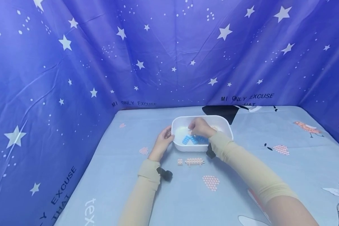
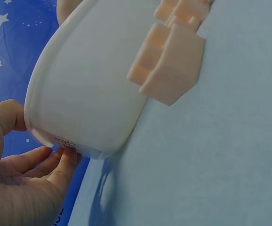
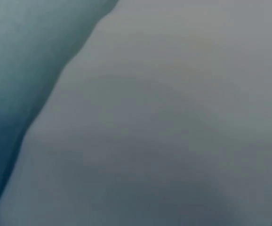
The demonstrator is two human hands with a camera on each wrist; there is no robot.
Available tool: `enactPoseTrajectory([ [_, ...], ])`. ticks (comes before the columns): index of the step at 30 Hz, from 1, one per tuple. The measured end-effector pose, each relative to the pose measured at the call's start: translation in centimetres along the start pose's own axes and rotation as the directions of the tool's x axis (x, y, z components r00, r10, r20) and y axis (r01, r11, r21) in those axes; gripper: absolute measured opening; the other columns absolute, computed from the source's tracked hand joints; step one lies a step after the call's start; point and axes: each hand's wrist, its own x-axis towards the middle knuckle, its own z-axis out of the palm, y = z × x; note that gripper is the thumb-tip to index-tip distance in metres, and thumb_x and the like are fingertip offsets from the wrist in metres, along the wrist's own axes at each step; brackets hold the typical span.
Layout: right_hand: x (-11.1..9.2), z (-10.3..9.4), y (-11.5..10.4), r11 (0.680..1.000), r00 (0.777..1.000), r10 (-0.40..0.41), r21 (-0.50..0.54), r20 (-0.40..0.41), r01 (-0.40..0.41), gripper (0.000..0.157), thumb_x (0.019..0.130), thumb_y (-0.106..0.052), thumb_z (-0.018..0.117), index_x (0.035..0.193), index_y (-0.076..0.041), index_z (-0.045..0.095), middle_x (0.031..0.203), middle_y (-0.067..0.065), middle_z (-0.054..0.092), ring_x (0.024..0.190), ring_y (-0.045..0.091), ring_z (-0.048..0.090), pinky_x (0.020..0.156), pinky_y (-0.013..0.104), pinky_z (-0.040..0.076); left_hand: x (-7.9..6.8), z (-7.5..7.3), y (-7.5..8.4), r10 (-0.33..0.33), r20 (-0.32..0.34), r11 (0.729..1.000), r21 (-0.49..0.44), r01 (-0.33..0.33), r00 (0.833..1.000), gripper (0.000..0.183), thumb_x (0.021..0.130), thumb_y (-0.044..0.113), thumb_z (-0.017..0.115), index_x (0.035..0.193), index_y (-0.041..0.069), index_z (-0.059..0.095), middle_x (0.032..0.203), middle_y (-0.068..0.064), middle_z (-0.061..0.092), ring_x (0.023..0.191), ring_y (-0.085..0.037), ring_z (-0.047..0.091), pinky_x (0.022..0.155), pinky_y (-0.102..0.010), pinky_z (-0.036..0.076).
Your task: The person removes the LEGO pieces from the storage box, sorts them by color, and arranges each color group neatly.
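A white plastic tub (image 1: 191, 148) stands on the sheet. At its left end my left hand (image 1: 162, 142) grips it, with the thumb at the rim and the fingers against the end wall in the left wrist view. My right hand (image 1: 201, 127) reaches inside with bent fingers pointing down. Blue building bricks (image 1: 187, 140) and some pale pink pieces lie around its fingertips; whether it pinches one is hidden. In front of the tub sit a small pale pink brick (image 1: 180, 162) and a longer studded pink piece (image 1: 194, 161). The right wrist view shows only blurred pale surfaces.
Grey-blue patterned sheet (image 1: 115, 188) covers the surface, with printed hearts and birds. A purple star-print curtain (image 1: 169, 62) hangs behind and along both sides. Black wrist cameras are strapped at each sleeve, the right one close to the tub's front wall.
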Motion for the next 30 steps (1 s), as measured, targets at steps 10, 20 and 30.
enactPoseTrajectory([
  [10,0.16,0.53,0.15,0.999,1.0,0.0,-0.04,-0.004,0.0,0.021,0.076,0.001,0.076,0.097,0.001,0.073,0.094,0.015,0.069,0.085,0.024,0.062,0.081,0.034,0.055,0.19,0.06,-0.1,-0.007,-0.006,0.999,0.043,0.007,1.0,0.055,0.096,0.013,0.055,0.148,0.011,0.038,0.151,-0.012,0.042,0.139,-0.031,0.041,0.116,-0.046,0.034],
  [20,0.19,0.54,0.24,1.0,1.0,-0.006,-0.008,0.002,0.006,0.021,0.076,-0.002,0.076,0.097,0.001,0.073,0.096,0.016,0.069,0.087,0.025,0.061,0.087,0.038,0.052,0.16,0.02,-0.31,-0.024,-0.017,0.999,0.04,0.025,1.0,0.056,0.095,0.013,0.056,0.148,0.012,0.039,0.151,-0.009,0.043,0.138,-0.028,0.042,0.115,-0.043,0.036],
  [30,0.05,0.26,0.3,0.999,1.0,0.022,0.049,-0.001,-0.022,0.025,0.08,-0.005,0.074,0.104,0.001,0.071,0.101,0.017,0.069,0.085,0.024,0.063,0.084,0.036,0.055,0.03,0.01,0.0,-0.024,-0.009,0.999,0.031,0.024,1.0,0.057,0.095,0.013,0.056,0.148,0.011,0.038,0.151,-0.011,0.042,0.138,-0.029,0.042,0.116,-0.045,0.035],
])
